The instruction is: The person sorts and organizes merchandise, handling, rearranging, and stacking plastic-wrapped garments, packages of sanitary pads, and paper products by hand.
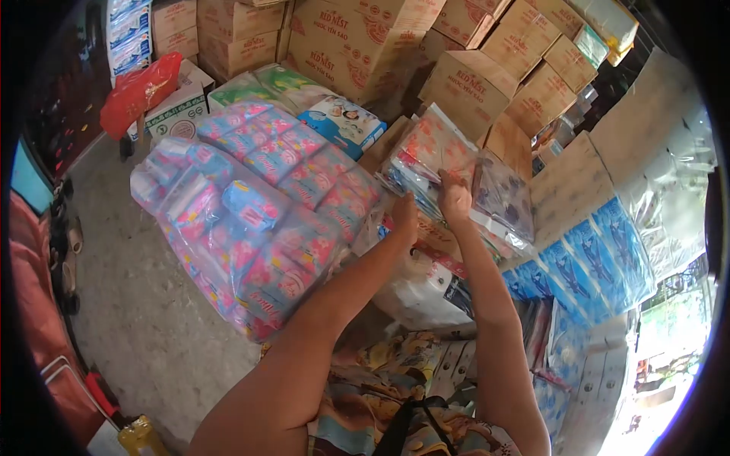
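Both arms reach forward over a stack of flat, clear plastic packets (437, 148) with red and orange patterns. My left hand (405, 215) is closed at the near left edge of the stack, against the packets. My right hand (455, 199) is closed on the packets' near edge, right beside the left one. More flat packets with a dark print (503, 190) lie to the right. Below the hands is a white plastic-wrapped bundle (430, 292). Left of the hands lies a big clear bag of pink and blue packs (285, 220).
Cardboard cartons (342, 45) are piled at the back. A blue and white pack (342, 124) lies behind the big bag. A red bag (141, 95) rests on a white carton at the left. Blue-printed wrapped packs (585, 258) stand at the right.
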`<state>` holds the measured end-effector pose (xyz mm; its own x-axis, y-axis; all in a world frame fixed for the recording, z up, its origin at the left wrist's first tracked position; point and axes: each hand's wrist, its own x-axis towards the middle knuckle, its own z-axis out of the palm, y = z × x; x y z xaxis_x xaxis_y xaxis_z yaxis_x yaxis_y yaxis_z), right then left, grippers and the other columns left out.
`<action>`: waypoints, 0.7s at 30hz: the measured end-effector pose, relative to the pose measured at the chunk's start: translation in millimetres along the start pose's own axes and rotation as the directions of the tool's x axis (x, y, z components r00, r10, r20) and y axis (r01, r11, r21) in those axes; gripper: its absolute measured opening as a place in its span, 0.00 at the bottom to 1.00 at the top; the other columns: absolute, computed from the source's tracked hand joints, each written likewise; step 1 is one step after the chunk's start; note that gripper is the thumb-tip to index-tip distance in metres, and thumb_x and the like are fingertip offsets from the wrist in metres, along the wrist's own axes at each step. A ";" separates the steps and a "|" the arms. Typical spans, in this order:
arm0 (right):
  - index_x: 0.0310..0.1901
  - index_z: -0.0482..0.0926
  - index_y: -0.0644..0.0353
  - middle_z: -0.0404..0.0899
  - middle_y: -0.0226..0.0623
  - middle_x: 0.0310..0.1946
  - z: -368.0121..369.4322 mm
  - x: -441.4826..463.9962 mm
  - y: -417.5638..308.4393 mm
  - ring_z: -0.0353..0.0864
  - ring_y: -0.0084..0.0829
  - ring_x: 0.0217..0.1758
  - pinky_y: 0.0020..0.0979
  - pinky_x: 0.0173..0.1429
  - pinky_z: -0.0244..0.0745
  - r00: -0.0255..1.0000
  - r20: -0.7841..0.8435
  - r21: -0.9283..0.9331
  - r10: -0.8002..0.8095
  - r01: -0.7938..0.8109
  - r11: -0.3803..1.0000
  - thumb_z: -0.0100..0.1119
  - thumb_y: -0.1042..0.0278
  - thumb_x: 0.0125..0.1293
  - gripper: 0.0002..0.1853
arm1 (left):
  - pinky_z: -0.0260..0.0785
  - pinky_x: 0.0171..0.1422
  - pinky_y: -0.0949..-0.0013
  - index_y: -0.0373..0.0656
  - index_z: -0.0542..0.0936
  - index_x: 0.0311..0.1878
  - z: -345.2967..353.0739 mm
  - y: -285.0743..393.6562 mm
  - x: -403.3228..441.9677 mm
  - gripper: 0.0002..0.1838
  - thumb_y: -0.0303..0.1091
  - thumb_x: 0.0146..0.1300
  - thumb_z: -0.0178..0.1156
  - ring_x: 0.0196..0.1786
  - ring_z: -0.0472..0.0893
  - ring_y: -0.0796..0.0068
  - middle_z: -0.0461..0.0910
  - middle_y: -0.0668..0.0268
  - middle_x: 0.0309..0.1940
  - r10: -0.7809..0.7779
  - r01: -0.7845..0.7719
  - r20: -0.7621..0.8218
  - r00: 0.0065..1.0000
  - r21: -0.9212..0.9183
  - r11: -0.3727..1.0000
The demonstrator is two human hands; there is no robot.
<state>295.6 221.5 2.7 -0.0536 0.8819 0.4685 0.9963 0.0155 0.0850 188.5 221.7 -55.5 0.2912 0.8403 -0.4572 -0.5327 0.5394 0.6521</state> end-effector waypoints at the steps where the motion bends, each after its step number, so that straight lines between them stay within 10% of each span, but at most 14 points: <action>1: 0.46 0.72 0.57 0.75 0.46 0.39 -7.7 0.2 -1.2 0.74 0.44 0.43 0.39 0.51 0.64 0.995 -0.095 0.080 0.014 -0.006 0.997 0.48 0.76 0.50 0.18 | 0.58 0.51 0.63 0.38 0.69 0.46 0.4 2.4 -6.2 0.24 0.50 0.60 0.44 0.49 0.70 0.66 0.70 0.54 0.47 0.003 -0.003 0.005 1.000 -0.005 1.000; 13: 0.42 0.76 0.61 0.77 0.46 0.38 -101.6 -78.7 -38.0 0.77 0.40 0.43 0.31 0.47 0.69 0.980 -0.193 0.520 0.047 0.062 0.852 0.50 0.83 0.50 0.16 | 0.59 0.47 0.56 0.46 0.68 0.52 -26.5 42.0 -45.3 0.41 0.72 0.46 0.48 0.50 0.71 0.67 0.72 0.61 0.46 -0.103 0.205 0.222 0.970 -0.507 0.837; 17: 0.43 0.76 0.61 0.76 0.45 0.40 -119.7 -119.4 -32.6 0.75 0.39 0.47 0.35 0.56 0.63 0.990 -0.135 0.474 -0.031 0.092 0.876 0.51 0.84 0.48 0.18 | 0.67 0.48 0.56 0.47 0.68 0.53 -37.4 58.9 -79.5 0.36 0.65 0.48 0.53 0.44 0.74 0.68 0.72 0.63 0.46 0.198 0.137 0.601 0.775 -0.465 0.875; 21: 0.46 0.75 0.59 0.76 0.42 0.41 -126.5 -152.5 -28.6 0.72 0.38 0.51 0.42 0.62 0.55 0.985 -0.063 0.378 -0.162 0.173 0.909 0.54 0.84 0.44 0.23 | 0.70 0.48 0.59 0.44 0.67 0.54 -44.0 56.0 -89.8 0.30 0.53 0.52 0.58 0.45 0.75 0.64 0.72 0.62 0.47 0.083 0.079 0.553 0.829 -0.263 0.962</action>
<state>266.8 26.9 40.1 -0.2180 0.8362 0.5032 0.9223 0.3452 -0.1740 97.6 174.0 -4.6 0.6365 0.7712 0.0092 -0.6980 0.5710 0.4321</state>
